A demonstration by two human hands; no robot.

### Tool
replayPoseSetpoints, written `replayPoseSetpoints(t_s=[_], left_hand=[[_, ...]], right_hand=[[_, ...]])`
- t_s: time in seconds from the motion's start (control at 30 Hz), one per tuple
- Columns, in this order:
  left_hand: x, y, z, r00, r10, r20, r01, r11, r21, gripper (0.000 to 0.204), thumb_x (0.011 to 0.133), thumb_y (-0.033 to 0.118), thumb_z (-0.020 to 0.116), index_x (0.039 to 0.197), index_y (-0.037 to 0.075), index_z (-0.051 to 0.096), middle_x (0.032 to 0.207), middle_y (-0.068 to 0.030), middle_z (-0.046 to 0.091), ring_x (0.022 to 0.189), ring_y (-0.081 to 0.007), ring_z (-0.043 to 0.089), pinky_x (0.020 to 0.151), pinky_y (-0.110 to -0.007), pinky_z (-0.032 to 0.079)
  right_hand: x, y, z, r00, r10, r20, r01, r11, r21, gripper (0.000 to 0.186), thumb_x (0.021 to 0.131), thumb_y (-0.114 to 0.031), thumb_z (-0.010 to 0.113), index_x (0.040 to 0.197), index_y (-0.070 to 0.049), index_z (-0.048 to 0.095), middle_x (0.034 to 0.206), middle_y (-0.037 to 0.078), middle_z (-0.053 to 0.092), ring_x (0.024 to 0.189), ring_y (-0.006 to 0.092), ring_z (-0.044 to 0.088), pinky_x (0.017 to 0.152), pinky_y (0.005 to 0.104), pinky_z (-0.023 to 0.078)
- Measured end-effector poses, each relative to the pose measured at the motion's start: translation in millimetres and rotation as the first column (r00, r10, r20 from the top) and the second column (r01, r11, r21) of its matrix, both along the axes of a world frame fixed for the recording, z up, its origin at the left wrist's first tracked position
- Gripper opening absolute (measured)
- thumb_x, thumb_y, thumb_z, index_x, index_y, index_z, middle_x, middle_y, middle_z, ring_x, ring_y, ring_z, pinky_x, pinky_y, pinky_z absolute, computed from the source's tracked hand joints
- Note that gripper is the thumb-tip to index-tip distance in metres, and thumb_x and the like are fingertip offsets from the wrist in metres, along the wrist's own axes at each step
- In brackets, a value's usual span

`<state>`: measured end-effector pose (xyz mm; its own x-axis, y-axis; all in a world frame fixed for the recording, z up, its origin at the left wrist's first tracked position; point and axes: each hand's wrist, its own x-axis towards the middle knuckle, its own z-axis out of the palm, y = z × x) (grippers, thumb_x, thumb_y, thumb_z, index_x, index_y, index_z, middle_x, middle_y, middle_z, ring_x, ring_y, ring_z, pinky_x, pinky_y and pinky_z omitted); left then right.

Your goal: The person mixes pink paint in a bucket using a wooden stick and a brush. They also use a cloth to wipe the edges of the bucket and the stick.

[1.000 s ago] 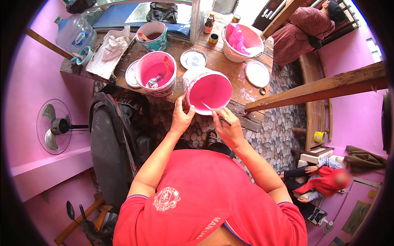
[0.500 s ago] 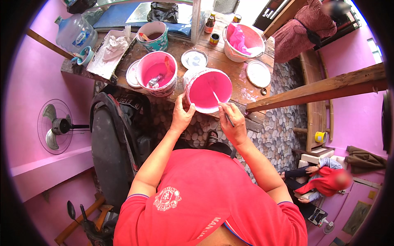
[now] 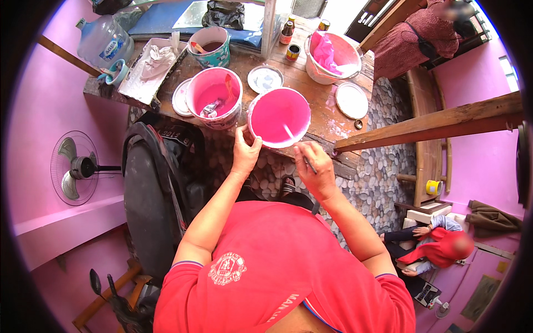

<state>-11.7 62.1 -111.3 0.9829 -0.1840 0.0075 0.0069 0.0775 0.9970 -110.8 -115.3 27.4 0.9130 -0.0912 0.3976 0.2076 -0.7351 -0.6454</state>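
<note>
A white-rimmed bucket [image 3: 270,108] with pink paint inside stands at the near table edge. My left hand [image 3: 245,154] grips its near-left rim, thumb on the edge. In my right hand [image 3: 316,173], a thin stick [image 3: 288,132] is pinched; its pale part reaches into the bucket, and its dark end sticks out behind my fingers. The stick's tip is hard to make out against the pink. Just left stands a second pink-stained bucket [image 3: 232,84] holding a crumpled silvery piece [image 3: 210,109] and a long handle. A paint-smeared lid [image 3: 265,79] lies behind both buckets.
The wooden table [image 3: 327,133] also bears a teal bucket [image 3: 221,57], a paint tray [image 3: 132,87], a pale bucket [image 3: 316,71] with pink plastic, small bottles and a round lid [image 3: 351,101]. A motorbike seat [image 3: 147,194] is at left, a wooden beam [image 3: 427,123] at right. Two people are nearby.
The bucket has shifted slightly left and away, with less of its outer side showing. The stick has moved within it. Both hands keep their hold.
</note>
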Motion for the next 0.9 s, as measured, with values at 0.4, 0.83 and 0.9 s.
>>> replayPoseSetpoints(t_s=[0.4, 0.83, 0.9], left_hand=[[-37, -22, 10, 0.968, 0.077, -0.241, -0.124, 0.975, -0.185, 0.040, 0.096, 0.005, 0.067, 0.124, 0.000, 0.038, 0.108, -0.0103, 0.055, 0.090, -0.0138, 0.061, 0.080, -0.032, 0.061], [-51, -11, 1, 0.991, 0.018, -0.130, -0.033, 0.992, -0.120, 0.044, 0.097, 0.009, 0.069, 0.125, 0.001, 0.037, 0.108, -0.0099, 0.059, 0.090, -0.0137, 0.064, 0.082, -0.029, 0.056], [-53, -8, -2, 0.995, 0.015, -0.097, -0.023, 0.997, -0.076, 0.045, 0.096, 0.011, 0.069, 0.126, 0.001, 0.037, 0.107, -0.0091, 0.059, 0.091, -0.0130, 0.063, 0.083, -0.029, 0.055]], right_hand=[[7, -15, 3, 0.994, -0.070, -0.082, 0.059, 0.991, -0.122, 0.006, 0.095, -0.006, 0.064, 0.097, -0.001, 0.065, 0.089, 0.017, 0.066, 0.082, 0.0364, 0.066, 0.072, 0.0426, 0.053], [5, -4, 11, 0.982, 0.072, -0.175, -0.071, 0.997, 0.015, 0.007, 0.096, -0.006, 0.064, 0.099, 0.000, 0.066, 0.091, 0.016, 0.067, 0.084, 0.0356, 0.067, 0.073, 0.0407, 0.054], [7, -3, 9, 0.993, -0.013, -0.113, 0.009, 0.999, -0.038, 0.007, 0.095, -0.005, 0.065, 0.100, 0.000, 0.066, 0.091, 0.016, 0.067, 0.083, 0.0348, 0.067, 0.073, 0.0398, 0.054]])
